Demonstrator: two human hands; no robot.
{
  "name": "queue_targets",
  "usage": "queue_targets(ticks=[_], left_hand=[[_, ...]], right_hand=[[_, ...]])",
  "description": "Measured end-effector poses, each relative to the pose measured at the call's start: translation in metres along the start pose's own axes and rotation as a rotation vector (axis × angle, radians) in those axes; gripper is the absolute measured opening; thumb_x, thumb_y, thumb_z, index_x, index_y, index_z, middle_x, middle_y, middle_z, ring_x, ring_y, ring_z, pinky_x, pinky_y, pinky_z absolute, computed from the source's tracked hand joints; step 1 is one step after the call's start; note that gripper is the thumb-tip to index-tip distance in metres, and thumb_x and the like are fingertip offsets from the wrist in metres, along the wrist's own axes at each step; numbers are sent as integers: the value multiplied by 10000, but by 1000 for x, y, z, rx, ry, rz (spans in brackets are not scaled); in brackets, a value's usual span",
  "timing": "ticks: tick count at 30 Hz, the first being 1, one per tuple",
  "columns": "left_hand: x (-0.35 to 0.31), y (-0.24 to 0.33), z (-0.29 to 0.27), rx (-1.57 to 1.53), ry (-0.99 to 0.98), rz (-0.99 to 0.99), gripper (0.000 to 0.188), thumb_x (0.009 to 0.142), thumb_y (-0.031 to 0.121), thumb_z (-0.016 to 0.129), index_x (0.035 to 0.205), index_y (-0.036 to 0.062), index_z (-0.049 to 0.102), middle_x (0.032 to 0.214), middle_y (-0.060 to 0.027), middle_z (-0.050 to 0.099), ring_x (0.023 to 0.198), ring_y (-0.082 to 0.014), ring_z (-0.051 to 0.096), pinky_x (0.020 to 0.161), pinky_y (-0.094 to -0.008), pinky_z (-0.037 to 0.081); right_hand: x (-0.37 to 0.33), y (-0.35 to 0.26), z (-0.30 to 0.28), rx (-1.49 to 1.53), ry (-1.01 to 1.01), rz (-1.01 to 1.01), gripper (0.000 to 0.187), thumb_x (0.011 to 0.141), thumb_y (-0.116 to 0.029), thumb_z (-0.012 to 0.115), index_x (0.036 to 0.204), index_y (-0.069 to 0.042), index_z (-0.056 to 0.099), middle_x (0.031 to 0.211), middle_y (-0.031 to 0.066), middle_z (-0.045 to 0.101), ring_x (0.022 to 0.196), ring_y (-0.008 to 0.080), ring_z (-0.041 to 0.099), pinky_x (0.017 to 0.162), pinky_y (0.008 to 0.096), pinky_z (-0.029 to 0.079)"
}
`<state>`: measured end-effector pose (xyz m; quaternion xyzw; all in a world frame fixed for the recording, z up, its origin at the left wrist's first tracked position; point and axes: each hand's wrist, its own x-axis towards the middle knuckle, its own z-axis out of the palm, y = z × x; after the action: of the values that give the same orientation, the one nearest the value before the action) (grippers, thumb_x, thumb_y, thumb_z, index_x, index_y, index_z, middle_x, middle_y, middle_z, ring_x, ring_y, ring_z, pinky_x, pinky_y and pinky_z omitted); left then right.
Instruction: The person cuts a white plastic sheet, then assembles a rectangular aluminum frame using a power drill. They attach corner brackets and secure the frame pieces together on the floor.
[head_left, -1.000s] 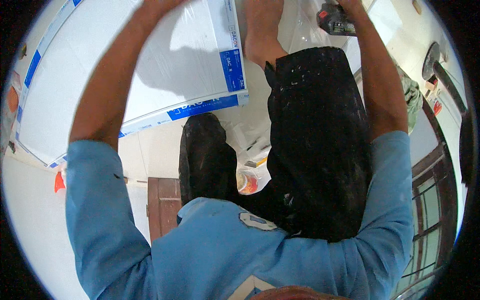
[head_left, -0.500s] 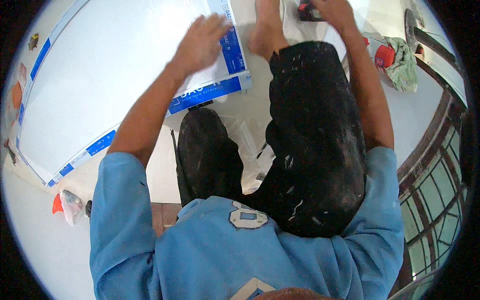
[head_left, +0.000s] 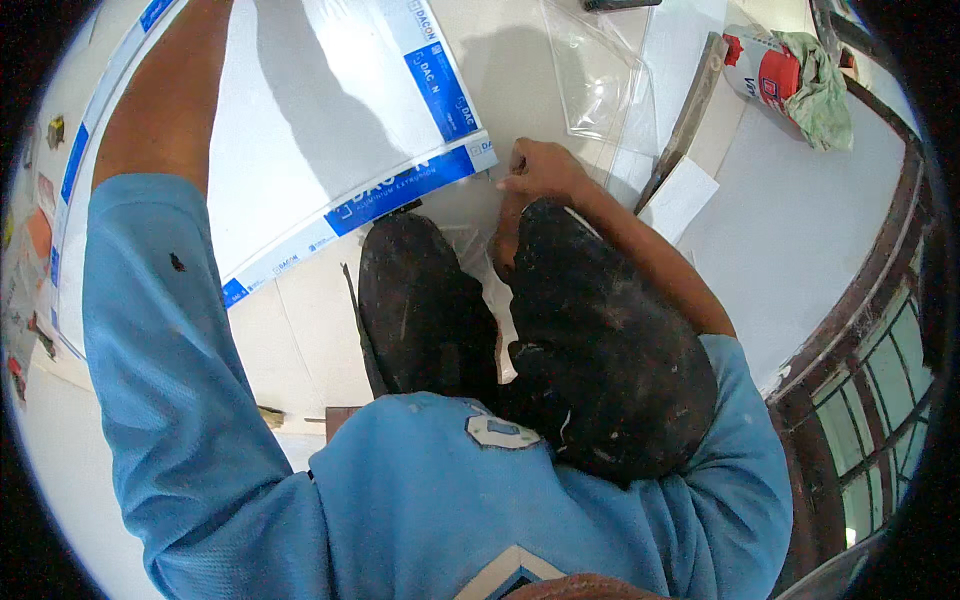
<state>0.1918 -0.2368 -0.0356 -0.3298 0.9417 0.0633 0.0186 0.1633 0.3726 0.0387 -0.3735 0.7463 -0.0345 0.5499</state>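
Seen from above, crouching on a pale floor [head_left: 300, 330], knees in dark paint-stained trousers [head_left: 600, 360], upper body in a light blue shirt [head_left: 400, 500].

Right hand [head_left: 540, 172] low in front of the right knee, fingers curled together and pinching at the corner of a large white panel [head_left: 310, 120] with blue printed border strips. Whether something small sits between the fingertips cannot be told. Right hand just touching or nearly touching that corner; exact contact unclear.

Left arm [head_left: 165, 110] stretched forward across the panel toward the upper edge of the view. Left hand out of the picture, so its state not visible.

Panel lying flat on the floor, filling the upper left part, its near corner just beside the right hand.

Beyond the right hand, a clear plastic bag [head_left: 600, 70] flat on the floor. Next to it a narrow wooden strip [head_left: 685, 120] lying slanted, and a white flat piece [head_left: 680, 198] near its lower end. Farther right, a red and white can [head_left: 765, 65] on its side, touching a crumpled greenish cloth [head_left: 820, 85]. Along the right rim, a dark wooden frame [head_left: 860, 300] with glass panes.
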Motion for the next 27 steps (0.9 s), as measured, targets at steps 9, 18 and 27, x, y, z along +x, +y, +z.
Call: queue_targets(ticks=[9, 18, 27], left_hand=[[29, 4, -16, 2, -9, -80, 1067, 886, 770, 704, 1576, -13, 482, 1436, -332, 615, 1333, -494, 607, 1126, -554, 503], [24, 17, -45, -44, -160, -64, 1295, 691, 800, 862, 1571, -56, 448, 1451, -344, 583, 1347, -490, 593, 1135, -530, 501], [20, 19, -49, 86, -236, -1, 1600, 525, 802, 947, 1637, -127, 270, 1523, -363, 502, 1440, -479, 514, 1219, -488, 440]], right_hand=[[-2, -9, -5, -276, 119, -134, 552, 986, -625, 640, 1103, -85, 657, 911, 194, 771, 907, 433, 764, 788, 588, 588], [9, 2, 19, -308, 334, -343, 437, 978, -534, 688, 1081, -110, 659, 881, 141, 767, 786, 388, 771, 633, 541, 607], [25, -65, -12, -134, 376, -97, 713, 909, -690, 714, 1017, 14, 706, 872, 226, 767, 767, 408, 775, 687, 532, 622]])
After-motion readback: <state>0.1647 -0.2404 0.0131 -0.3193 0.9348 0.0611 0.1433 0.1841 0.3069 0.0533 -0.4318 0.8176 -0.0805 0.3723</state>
